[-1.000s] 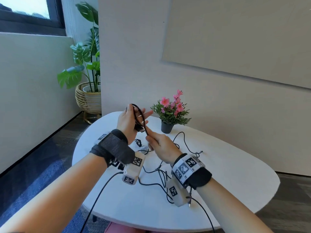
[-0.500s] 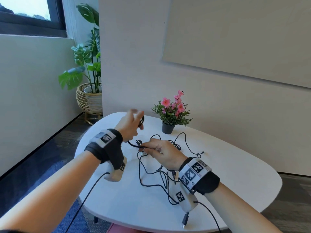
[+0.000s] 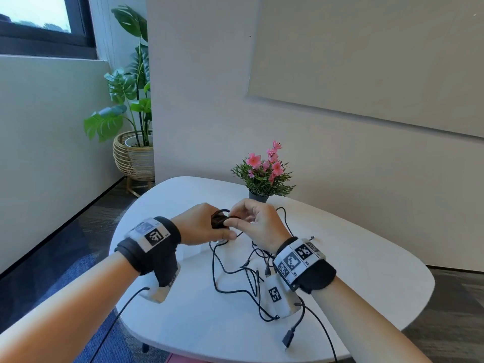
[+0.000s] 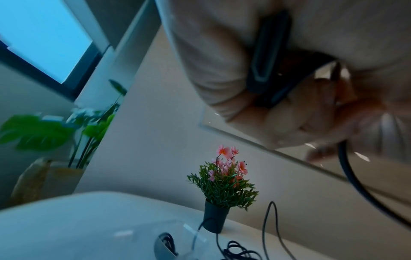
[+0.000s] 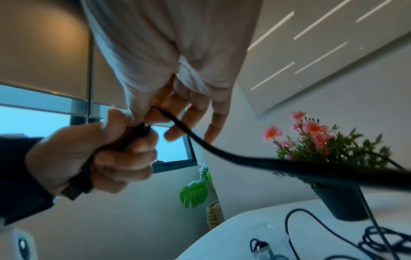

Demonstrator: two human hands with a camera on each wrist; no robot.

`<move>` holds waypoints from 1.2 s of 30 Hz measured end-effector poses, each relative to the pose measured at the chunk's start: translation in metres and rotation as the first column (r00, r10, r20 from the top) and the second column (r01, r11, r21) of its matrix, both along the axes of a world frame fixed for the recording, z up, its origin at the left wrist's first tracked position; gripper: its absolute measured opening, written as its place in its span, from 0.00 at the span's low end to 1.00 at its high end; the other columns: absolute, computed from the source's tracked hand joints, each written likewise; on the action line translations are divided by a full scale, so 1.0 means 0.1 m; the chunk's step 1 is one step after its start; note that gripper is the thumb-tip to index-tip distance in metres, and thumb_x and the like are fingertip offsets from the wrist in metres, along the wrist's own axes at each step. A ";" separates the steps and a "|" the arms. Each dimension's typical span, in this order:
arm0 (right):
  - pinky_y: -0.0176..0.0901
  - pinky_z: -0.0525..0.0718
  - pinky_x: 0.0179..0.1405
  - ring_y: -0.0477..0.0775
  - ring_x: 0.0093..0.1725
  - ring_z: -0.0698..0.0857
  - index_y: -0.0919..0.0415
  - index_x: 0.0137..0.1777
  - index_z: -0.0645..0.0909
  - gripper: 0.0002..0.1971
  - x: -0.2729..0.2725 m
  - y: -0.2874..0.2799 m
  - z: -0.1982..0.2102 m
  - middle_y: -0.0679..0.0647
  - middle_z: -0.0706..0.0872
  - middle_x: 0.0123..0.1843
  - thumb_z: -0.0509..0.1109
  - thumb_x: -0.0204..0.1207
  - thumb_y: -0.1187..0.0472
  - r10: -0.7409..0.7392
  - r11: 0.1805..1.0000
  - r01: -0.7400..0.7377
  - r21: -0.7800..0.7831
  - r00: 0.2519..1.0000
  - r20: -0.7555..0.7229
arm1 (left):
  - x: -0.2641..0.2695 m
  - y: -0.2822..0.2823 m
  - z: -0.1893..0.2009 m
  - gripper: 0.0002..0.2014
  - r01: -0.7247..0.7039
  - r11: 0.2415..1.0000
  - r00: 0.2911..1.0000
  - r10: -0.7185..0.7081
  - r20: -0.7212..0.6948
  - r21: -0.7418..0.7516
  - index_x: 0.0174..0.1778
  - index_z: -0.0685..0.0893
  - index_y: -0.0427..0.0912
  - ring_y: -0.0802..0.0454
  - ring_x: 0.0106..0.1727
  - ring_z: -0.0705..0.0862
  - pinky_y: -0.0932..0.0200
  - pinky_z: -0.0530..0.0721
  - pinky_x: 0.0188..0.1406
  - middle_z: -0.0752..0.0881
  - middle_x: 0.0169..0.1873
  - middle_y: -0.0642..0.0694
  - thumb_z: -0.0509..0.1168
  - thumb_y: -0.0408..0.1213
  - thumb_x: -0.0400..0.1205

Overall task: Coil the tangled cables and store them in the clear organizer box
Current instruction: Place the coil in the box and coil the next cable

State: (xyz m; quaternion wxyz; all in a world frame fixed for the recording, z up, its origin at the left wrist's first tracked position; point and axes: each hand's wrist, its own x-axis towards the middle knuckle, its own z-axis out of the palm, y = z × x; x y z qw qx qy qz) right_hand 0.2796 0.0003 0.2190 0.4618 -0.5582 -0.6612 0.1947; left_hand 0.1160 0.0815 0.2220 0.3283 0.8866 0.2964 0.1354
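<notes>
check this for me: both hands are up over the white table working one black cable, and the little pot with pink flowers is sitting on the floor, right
Not quite. Both hands, left hand and right hand, do hold the black cable over the white table, but the flower pot stands on the table, not the floor, just beyond the hands. The head view shows it.

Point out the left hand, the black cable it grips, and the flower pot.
left hand (image 3: 199, 226), head view, back of the hand.
black cable (image 3: 218, 221), head view, coiled loops.
flower pot (image 3: 258, 197), head view, dark pot wall.
</notes>
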 end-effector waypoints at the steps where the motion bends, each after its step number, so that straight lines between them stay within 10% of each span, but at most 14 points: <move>1: 0.43 0.82 0.41 0.48 0.35 0.84 0.53 0.47 0.75 0.13 -0.01 0.00 -0.02 0.49 0.85 0.34 0.78 0.70 0.60 0.002 1.000 -0.003 -0.021 0.999 -0.052 | -0.01 0.00 -0.01 0.18 -0.001 0.999 0.998 0.004 0.066 -0.041 0.32 0.81 0.41 0.61 0.21 0.73 0.66 0.72 0.26 0.79 0.22 0.54 0.70 0.54 0.74; 8: 0.44 0.80 0.33 0.53 0.26 0.79 0.57 0.44 0.74 0.07 0.08 -0.03 -0.23 0.50 0.84 0.28 0.67 0.80 0.55 -0.045 0.991 0.033 -0.132 0.995 -0.092 | -0.11 0.00 0.00 0.17 -0.008 0.879 0.830 0.272 0.486 -0.477 0.36 0.76 0.42 0.51 0.26 0.74 0.62 0.68 0.22 0.80 0.23 0.48 0.53 0.46 0.86; 12: 0.36 0.71 0.28 0.42 0.22 0.71 0.58 0.41 0.80 0.11 0.11 -0.12 -0.33 0.43 0.77 0.21 0.63 0.83 0.56 -0.057 0.991 0.060 -0.122 0.998 0.029 | -0.11 0.09 -0.10 0.23 -0.063 0.870 0.758 0.361 0.544 -0.489 0.48 0.87 0.42 0.61 0.55 0.84 0.57 0.79 0.56 0.88 0.52 0.52 0.48 0.49 0.86; 15: 0.29 0.65 0.25 0.39 0.22 0.73 0.60 0.48 0.84 0.13 0.01 -0.13 -0.31 0.37 0.76 0.20 0.58 0.85 0.58 -0.094 0.992 0.107 -0.070 0.982 0.166 | -0.02 0.06 -0.14 0.27 -0.046 0.784 0.642 0.498 0.583 -0.619 0.65 0.76 0.31 0.60 0.64 0.80 0.51 0.75 0.61 0.83 0.65 0.52 0.46 0.52 0.87; 19: 0.29 0.72 0.36 0.39 0.34 0.78 0.61 0.54 0.83 0.14 -0.16 -0.09 -0.38 0.47 0.83 0.37 0.56 0.86 0.58 -0.042 0.994 0.061 -0.094 0.981 0.188 | 0.11 0.01 -0.03 0.27 0.057 0.699 0.499 0.598 0.627 -0.712 0.53 0.79 0.34 0.47 0.58 0.87 0.44 0.81 0.61 0.89 0.53 0.45 0.44 0.53 0.87; 23: 0.36 0.69 0.31 0.44 0.26 0.71 0.55 0.49 0.84 0.14 -0.26 -0.10 -0.51 0.61 0.77 0.27 0.58 0.84 0.52 0.037 0.995 -0.026 -0.100 0.993 0.115 | 0.18 -0.04 0.10 0.19 0.086 0.616 0.403 0.697 0.593 -0.783 0.36 0.71 0.44 0.51 0.27 0.85 0.48 0.89 0.33 0.78 0.26 0.48 0.49 0.53 0.86; 25: 0.33 0.67 0.29 0.41 0.24 0.70 0.57 0.50 0.87 0.15 -0.32 -0.14 -0.49 0.47 0.73 0.21 0.60 0.84 0.52 0.076 0.990 -0.065 -0.125 0.993 0.087 | 0.19 -0.04 0.10 0.18 0.043 0.608 0.412 0.712 0.569 -0.792 0.39 0.68 0.45 0.56 0.17 0.69 0.65 0.74 0.15 0.74 0.24 0.48 0.51 0.55 0.85; 28: 0.26 0.71 0.34 0.34 0.30 0.78 0.61 0.56 0.86 0.15 -0.38 -0.19 -0.49 0.35 0.79 0.24 0.60 0.84 0.55 0.143 0.972 -0.119 -0.204 0.984 0.108 | 0.18 0.02 0.09 0.20 -0.028 0.640 0.478 0.683 0.552 -0.768 0.45 0.67 0.46 0.57 0.18 0.59 0.70 0.58 0.15 0.71 0.25 0.48 0.48 0.61 0.83; 31: 0.43 0.77 0.38 0.48 0.34 0.82 0.57 0.55 0.84 0.13 -0.30 -0.26 -0.50 0.52 0.84 0.34 0.58 0.85 0.56 0.149 0.964 -0.110 -0.243 0.977 0.150 | 0.08 0.12 0.12 0.27 -0.220 0.759 0.542 0.618 0.570 -0.613 0.45 0.77 0.43 0.57 0.18 0.62 0.69 0.58 0.16 0.72 0.24 0.47 0.42 0.60 0.84; 34: 0.26 0.74 0.41 0.32 0.40 0.81 0.59 0.57 0.84 0.11 -0.10 -0.31 -0.50 0.45 0.85 0.43 0.60 0.84 0.60 0.087 0.985 -0.059 -0.160 0.981 0.173 | -0.03 0.23 0.14 0.29 -0.430 0.837 0.643 0.548 0.535 -0.339 0.37 0.82 0.38 0.55 0.18 0.71 0.65 0.66 0.16 0.76 0.22 0.48 0.43 0.54 0.87; 36: 0.19 0.70 0.45 0.25 0.43 0.77 0.60 0.60 0.84 0.12 -0.07 -0.29 -0.45 0.40 0.81 0.43 0.62 0.83 0.62 0.053 0.996 -0.035 -0.081 0.974 0.219 | -0.03 0.24 0.07 0.25 -0.454 0.891 0.834 0.432 0.344 -0.018 0.39 0.83 0.37 0.45 0.30 0.79 0.57 0.74 0.26 0.83 0.27 0.43 0.45 0.46 0.88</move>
